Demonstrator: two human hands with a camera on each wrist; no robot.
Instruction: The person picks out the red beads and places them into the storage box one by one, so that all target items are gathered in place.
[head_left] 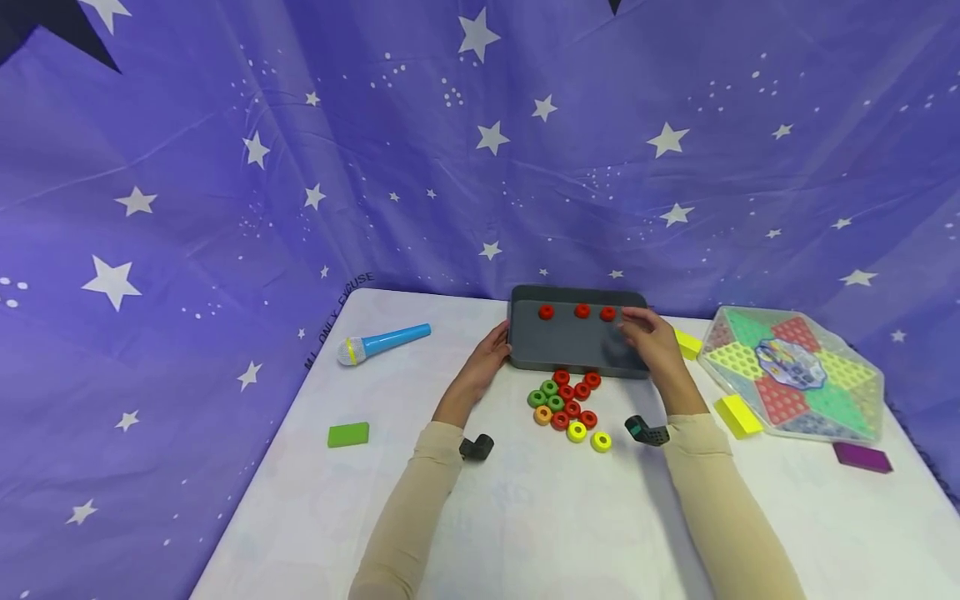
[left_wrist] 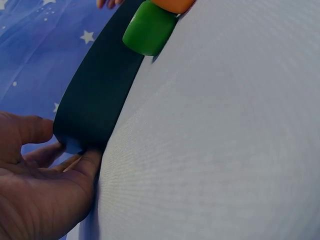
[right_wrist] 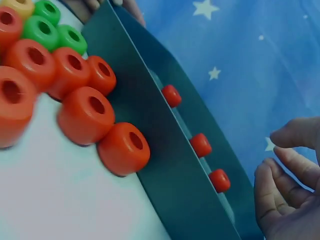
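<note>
Hovering over the right end of the dark tray (head_left: 562, 343), the right hand's grip (head_left: 660, 350) is loosely bent around nothing, while the left hand (head_left: 483, 362) grips the left end (a hold worth keeping firm). Three red rings (head_left: 582, 314) sit inside near the far wall, unevenly spaced, so anything added is best lowered lightly, clear of them. On the worktop (head_left: 555, 525), just outside the near wall, loose red rings (head_left: 572, 413) crowd beside green rings (head_left: 537, 404), an orange ring (head_left: 543, 421) and yellow rings (head_left: 577, 437); picking from the bunch's edge should spare the neighbours.
</note>
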